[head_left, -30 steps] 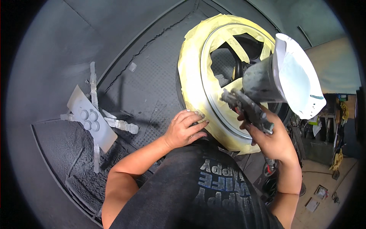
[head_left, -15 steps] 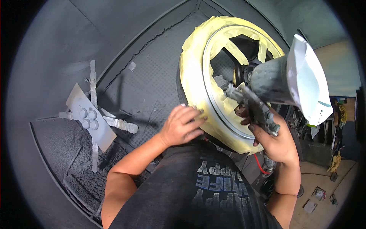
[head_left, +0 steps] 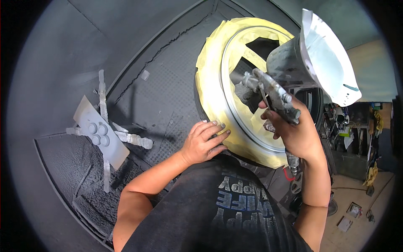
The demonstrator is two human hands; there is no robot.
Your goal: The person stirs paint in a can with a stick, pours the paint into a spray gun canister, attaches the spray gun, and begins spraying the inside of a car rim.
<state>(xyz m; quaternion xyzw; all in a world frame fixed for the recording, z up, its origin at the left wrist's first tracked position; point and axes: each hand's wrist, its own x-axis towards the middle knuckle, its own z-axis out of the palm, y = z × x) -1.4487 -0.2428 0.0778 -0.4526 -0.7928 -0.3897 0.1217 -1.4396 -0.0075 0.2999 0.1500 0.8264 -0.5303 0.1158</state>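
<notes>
In my right hand [head_left: 296, 132] is a spray gun [head_left: 275, 94], its nozzle aimed left across the wheel. A dark cup on the gun carries a white paper strainer [head_left: 331, 54], which flares out at the upper right. The wheel [head_left: 212, 80] lies below, its tyre and spokes covered with pale yellow masking tape and a bare silvery ring showing at the rim. My left hand [head_left: 205, 140] rests on the taped near-left edge, fingers spread and holding nothing. The cup and strainer hide the wheel's right side.
At the left, a whitish panel with several round caps [head_left: 100, 134] sits on a stand wrapped in pale tape [head_left: 132, 140]. Grey booth walls [head_left: 46, 63] rise behind it. A red hose [head_left: 288, 174] shows below the gun. Cluttered shelves [head_left: 354, 138] stand at the right.
My right hand has carried the spray gun up and slightly left over the wheel. My left hand stays at the tyre's edge, its fingers shifted a little.
</notes>
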